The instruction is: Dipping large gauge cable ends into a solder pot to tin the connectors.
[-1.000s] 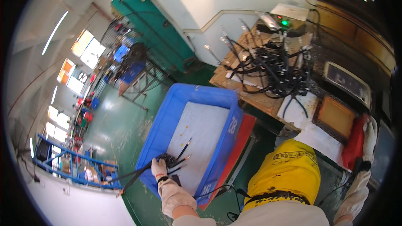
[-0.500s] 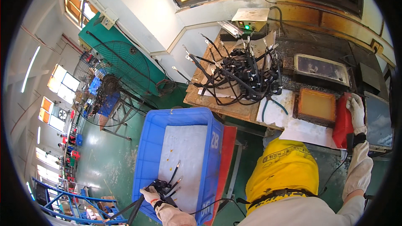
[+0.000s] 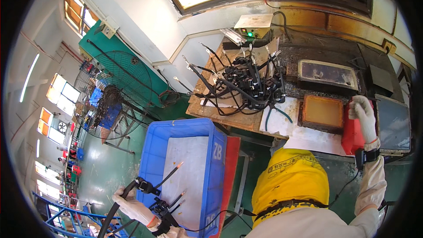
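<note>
My left hand [image 3: 132, 205], in a white glove, grips a thick black cable [image 3: 115, 209] with a black connector [image 3: 147, 186] at its end. A thin lead with a bare copper tip runs from that connector over the blue crate [image 3: 152, 150]. More black cable assemblies [image 3: 162, 209] lie at the crate's near left, beside my wrist. My right hand [image 3: 364, 113], also gloved, is over the far end of a red container [image 3: 351, 139] at the bench's front right. Its fingers are curled, and what they hold, if anything, is hidden.
On the bench, a tangled pile of black cables [image 3: 253, 83] lies near green-handled pliers [image 3: 282, 113]. An amber-filled square tray [image 3: 323, 111], a framed metal pot [image 3: 328, 75] and a lit control box [image 3: 253, 26] sit there too. A large fan [image 3: 112, 97] stands left.
My left hand has lifted a cable up and left, away from the others in the crate. My right hand has shifted from the red container's side, its fingers now curled. The view has shifted slightly.
</note>
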Demonstrator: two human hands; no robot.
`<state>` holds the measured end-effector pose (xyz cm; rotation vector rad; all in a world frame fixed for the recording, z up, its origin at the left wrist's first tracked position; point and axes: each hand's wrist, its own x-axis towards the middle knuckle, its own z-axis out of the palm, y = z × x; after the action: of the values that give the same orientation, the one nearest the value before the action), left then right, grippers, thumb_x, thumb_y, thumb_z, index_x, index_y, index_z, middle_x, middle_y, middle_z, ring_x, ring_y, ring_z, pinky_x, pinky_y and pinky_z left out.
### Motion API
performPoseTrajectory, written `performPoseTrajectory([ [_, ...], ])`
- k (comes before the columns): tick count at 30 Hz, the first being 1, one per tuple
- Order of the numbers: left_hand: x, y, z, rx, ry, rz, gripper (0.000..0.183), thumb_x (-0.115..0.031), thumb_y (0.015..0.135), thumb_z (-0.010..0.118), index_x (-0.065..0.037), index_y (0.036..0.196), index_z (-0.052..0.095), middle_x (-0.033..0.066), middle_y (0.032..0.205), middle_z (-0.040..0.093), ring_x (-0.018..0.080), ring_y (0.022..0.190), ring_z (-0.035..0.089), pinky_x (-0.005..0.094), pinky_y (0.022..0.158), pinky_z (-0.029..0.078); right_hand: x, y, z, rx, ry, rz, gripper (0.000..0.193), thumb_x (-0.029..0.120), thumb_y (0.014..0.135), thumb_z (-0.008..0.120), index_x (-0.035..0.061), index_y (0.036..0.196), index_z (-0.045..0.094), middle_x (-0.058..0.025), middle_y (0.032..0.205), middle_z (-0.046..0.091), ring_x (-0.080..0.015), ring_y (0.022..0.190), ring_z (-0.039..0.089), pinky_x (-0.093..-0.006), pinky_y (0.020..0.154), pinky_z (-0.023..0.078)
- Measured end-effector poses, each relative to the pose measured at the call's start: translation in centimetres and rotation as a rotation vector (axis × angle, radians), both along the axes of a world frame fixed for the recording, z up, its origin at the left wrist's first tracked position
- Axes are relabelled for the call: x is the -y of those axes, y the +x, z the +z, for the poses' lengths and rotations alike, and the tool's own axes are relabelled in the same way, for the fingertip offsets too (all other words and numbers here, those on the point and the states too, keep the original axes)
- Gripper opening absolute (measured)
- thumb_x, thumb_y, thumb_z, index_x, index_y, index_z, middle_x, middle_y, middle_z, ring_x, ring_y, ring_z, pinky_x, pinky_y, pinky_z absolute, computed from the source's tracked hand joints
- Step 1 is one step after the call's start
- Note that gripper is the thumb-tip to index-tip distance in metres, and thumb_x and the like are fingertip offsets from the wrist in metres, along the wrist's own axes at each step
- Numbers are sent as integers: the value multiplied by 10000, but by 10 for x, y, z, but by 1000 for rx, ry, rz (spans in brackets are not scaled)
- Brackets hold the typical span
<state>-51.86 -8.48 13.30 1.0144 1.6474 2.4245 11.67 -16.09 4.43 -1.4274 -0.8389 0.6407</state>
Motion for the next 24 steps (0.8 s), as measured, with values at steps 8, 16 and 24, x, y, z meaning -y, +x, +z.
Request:
performPoseTrajectory([
  [8,11,156,25,-82,15,-1002,342,-343,977,343,-82,758,364,121,865,490,163,497,470,240,439,435,2,-99,-11,477,-165,405,160,46,805,553,39,961,591,-101,892,610,-187,815,609,-300,728,492],
  [16,26,302,-20,221,-145,-1738,355,-352,973,335,-26,858,417,205,983,516,415,802,627,505,734,545,11,-160,-38,-49,54,714,582,123,765,694,36,1271,420,-134,1114,547,-213,996,551,-313,857,445],
  [24,35,342,-57,613,-207,-1756,260,-255,974,361,-8,936,434,209,1105,508,381,950,608,506,858,501,13,-164,-43,-691,371,127,686,82,781,664,58,1353,288,-69,1134,520,-157,1000,521,-264,842,461],
])
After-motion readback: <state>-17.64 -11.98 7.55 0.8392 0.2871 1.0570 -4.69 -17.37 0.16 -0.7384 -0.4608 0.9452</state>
